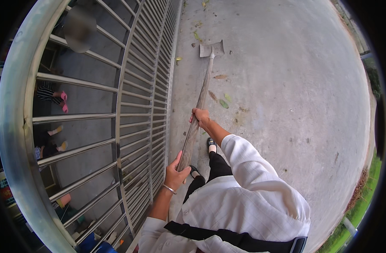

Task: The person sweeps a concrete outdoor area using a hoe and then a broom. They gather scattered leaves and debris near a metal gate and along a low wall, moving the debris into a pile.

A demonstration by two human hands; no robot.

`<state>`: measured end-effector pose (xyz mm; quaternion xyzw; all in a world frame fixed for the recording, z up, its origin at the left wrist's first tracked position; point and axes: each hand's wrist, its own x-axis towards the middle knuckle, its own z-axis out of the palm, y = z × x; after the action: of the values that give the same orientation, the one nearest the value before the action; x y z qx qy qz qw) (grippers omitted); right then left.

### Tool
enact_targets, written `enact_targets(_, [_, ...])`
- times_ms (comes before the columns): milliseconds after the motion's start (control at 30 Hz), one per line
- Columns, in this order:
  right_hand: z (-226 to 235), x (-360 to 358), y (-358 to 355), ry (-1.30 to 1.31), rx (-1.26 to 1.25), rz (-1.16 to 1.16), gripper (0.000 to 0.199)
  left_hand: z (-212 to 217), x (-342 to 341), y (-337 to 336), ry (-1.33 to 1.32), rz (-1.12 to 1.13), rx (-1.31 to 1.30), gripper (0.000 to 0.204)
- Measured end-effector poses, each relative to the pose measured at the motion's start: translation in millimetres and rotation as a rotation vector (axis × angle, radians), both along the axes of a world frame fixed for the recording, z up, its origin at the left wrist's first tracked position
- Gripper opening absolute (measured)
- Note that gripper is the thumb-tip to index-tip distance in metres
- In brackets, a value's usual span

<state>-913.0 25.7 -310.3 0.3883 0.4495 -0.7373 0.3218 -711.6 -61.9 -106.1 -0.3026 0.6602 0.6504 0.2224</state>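
A long-handled shovel [205,80] stretches away from me, its flat metal blade [211,49] down on the concrete. My left hand [176,173], with a bracelet at the wrist, grips the thick near end of the wooden handle. Further up, my right hand [200,117] is wrapped round the middle of the shaft. Around the handle lie a green leaf [223,103], a yellowish leaf [227,97] and a brown leaf [221,76]. More leaves are scattered beyond the blade.
A metal railing [117,114] runs close along my left side. Behind its bars, several people's legs and feet show, some in pink shoes [64,101]. Grey concrete [302,97] extends to the right, bordered by grass [370,185]. My shoes [211,142] stand beside the handle.
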Motion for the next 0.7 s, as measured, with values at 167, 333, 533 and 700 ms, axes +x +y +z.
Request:
enact_targets(167, [16,83,12,-0.148,-0.088,-0.135,0.009,17,64,-17,0.172,-0.255,-0.308,0.063])
enact_targets(333, [-5,82,33,-0.171,-0.202,-0.121,0.006,25,51,-10,0.141,-0.37,-0.368,0.063])
enact_targets(533, [-10,52,63,-0.102,-0.135,-0.116,0.005,11,25,27,0.213,-0.302,-0.314,0.061])
enact_targets(700, [-8,62,75,-0.149,-0.176,-0.101,0.004,19,31,36,0.155,-0.375,-0.367,0.062])
